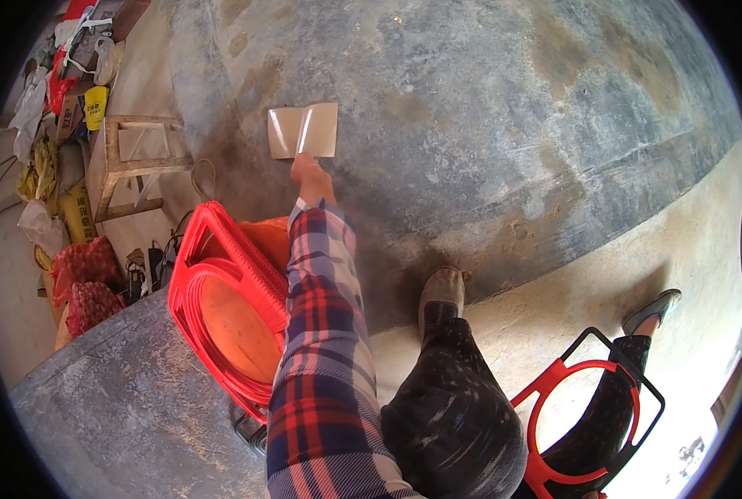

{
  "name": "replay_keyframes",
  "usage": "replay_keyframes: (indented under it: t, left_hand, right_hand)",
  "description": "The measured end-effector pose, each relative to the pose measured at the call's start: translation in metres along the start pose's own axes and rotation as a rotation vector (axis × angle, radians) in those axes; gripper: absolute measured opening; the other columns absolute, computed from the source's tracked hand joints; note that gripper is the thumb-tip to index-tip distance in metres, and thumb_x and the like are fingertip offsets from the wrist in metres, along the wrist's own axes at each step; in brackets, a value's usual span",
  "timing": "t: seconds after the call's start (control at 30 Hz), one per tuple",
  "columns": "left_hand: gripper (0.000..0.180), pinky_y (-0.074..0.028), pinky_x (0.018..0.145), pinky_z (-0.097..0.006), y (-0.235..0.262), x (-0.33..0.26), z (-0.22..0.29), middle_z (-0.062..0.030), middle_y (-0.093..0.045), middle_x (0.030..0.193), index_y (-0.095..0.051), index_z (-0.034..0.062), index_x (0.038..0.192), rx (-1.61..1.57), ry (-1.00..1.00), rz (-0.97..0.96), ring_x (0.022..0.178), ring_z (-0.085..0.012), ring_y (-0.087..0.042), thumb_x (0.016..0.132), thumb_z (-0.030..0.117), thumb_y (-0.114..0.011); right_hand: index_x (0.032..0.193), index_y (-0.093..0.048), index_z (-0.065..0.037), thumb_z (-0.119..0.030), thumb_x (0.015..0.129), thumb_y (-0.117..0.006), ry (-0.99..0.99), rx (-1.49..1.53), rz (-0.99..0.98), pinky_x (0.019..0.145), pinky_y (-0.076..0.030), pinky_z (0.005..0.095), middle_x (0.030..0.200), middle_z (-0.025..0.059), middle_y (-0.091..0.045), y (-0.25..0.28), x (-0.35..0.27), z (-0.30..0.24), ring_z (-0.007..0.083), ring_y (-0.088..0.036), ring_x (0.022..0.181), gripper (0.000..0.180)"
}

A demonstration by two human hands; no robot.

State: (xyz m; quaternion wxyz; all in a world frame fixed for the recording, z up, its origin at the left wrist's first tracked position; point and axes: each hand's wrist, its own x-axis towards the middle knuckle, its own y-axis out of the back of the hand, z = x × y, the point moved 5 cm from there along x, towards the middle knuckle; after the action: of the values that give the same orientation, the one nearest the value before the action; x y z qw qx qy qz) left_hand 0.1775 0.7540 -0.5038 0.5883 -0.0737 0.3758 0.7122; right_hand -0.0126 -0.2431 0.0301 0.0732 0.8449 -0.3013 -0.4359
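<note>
A red stack of frames (221, 308) is leaning at the near left, showing an orange board inside. Beyond it, the one hand (311, 175) in view, left or right unclear, is stretching far across the grey concrete floor (512, 108). Its fingers are pinching the near edge of the tan card (303, 130), seemingly mid-placement; next comes pressing it flat or lifting it.

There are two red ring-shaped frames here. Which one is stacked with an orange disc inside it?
The red frame on the left, beside the plaid sleeve: several are stacked there and an orange disc fills the ring. The red frame at lower right is single, black-edged, with a leg passing through its ring.
</note>
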Motion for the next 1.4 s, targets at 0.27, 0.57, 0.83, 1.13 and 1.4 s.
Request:
replay_keyframes:
  t: [0.27,0.57,0.83,1.13,1.4]
  left_hand:
    - [0.017,-0.056,0.071,-0.029,0.004,-0.099,0.003,-0.0088,-0.071,0.093,-0.073,0.0068,0.092,1.135,-0.506,0.223,0.086,-0.0234,-0.070,0.088,0.011,-0.057]
    - [0.016,-0.055,0.073,-0.028,-0.002,-0.144,0.037,-0.0070,-0.070,0.102,-0.072,0.0085,0.096,1.064,-0.457,0.188,0.096,-0.0212,-0.067,0.087,0.009,-0.059]
    - [0.003,-0.048,0.061,-0.040,0.005,-0.175,0.072,-0.0088,-0.060,0.078,-0.060,0.0087,0.077,1.095,-1.741,0.026,0.075,-0.0311,-0.061,0.076,0.008,-0.062]
    - [0.015,-0.056,0.072,-0.043,-0.127,-0.320,0.067,-0.0185,-0.068,0.097,-0.068,0.0023,0.093,1.146,-1.467,-0.028,0.088,-0.0329,-0.068,0.083,0.012,-0.062]
    - [0.044,-0.048,0.083,-0.039,-0.182,-0.581,0.000,-0.0146,-0.063,0.104,-0.060,-0.0083,0.108,0.178,-0.607,-0.991,0.096,-0.0282,-0.063,0.085,0.029,-0.055]
  right_hand:
    - [0.078,-0.046,-0.009,-0.018,0.084,-0.057,0.136,-0.074,0.200,0.040,-0.044,0.0297,0.060,0.0059,-0.049,-0.010,-0.016,-0.016,0.0180,-0.049,0.046,0.015]
    - [0.090,-0.042,-0.012,-0.014,0.083,-0.059,0.745,-0.101,-0.879,0.038,-0.044,0.0284,0.066,0.0060,-0.051,0.013,0.027,0.009,0.0174,-0.049,0.047,0.018]
    - [0.094,-0.039,-0.011,-0.013,0.080,-0.063,0.114,-0.275,0.236,0.046,-0.048,0.0292,0.077,0.0083,-0.053,-0.034,0.001,0.012,0.0164,-0.052,0.057,0.028]
    - [0.075,-0.062,-0.003,-0.004,0.073,-0.069,0.026,-0.005,0.052,0.054,-0.042,0.0255,0.066,-0.0026,-0.057,-0.081,0.044,0.027,0.0077,-0.053,0.058,0.008]
    - [0.074,-0.062,-0.002,-0.013,0.078,-0.070,-0.015,0.097,-0.199,0.057,-0.043,0.0263,0.066,-0.0028,-0.056,-0.089,0.054,0.058,0.0058,-0.051,0.062,0.014]
